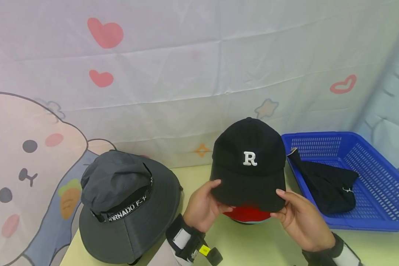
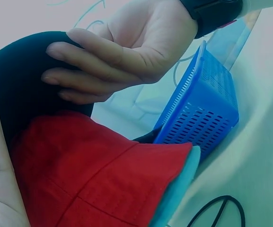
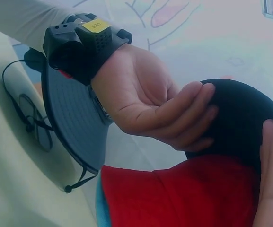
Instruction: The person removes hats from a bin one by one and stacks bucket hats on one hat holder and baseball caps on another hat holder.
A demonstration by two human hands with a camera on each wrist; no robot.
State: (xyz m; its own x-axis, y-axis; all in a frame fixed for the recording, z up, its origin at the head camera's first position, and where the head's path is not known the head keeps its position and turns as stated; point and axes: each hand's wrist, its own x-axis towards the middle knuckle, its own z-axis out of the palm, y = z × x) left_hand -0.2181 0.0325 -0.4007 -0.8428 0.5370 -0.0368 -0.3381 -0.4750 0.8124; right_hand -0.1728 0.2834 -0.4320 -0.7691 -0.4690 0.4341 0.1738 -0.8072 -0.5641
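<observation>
A black baseball cap with a white letter R faces me in the head view, brim toward me. My left hand pinches one side of the brim, thumb on top and fingers beneath. On the opposite side my right hand grips the brim the same way. The right wrist view shows the brim's underside with fingers against it. A red bucket hat with a light blue lining edge sits directly under the cap; in the head view most of it is hidden.
A grey wide-brimmed sun hat with a lettered band lies on the pale table at left. At right stands a blue perforated basket holding a black cloth item. A printed curtain hangs behind.
</observation>
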